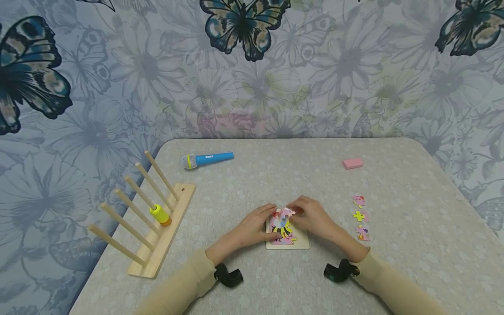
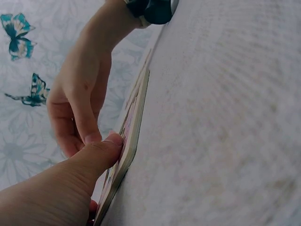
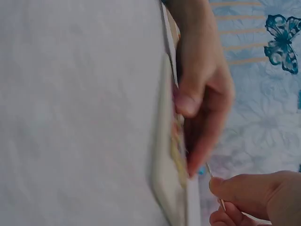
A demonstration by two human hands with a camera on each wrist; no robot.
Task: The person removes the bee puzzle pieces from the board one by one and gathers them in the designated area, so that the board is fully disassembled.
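Jigsaw puzzle tray [image 1: 301, 242]: lies flat on the tabletop [image 1: 252, 284], between the two hands. All places below are relative to this tray.

Completed: joined pieces [image 1: 282, 229] with a yellow-and-black striped figure occupy the left and middle of the tray.

Outstanding: the right-hand strip of the tray is bare. Three loose pieces lie in a column to the right, well apart from it: upper piece [image 1: 359, 201], middle piece [image 1: 360, 216] and lower piece [image 1: 362, 233]. One further piece [image 3: 209, 170] is in the hand and not yet seated. By judgement, more than half of the picture is assembled; four pieces appear to remain.

Right hand [image 1: 313, 217]: above the upper right part of the tray; thumb and fingers pinch the further piece by its faces.

Left hand [image 1: 250, 228]: at the left edge; thumb spread from the fingers and resting on the joined pieces. Exact fingertip contact cannot be told.
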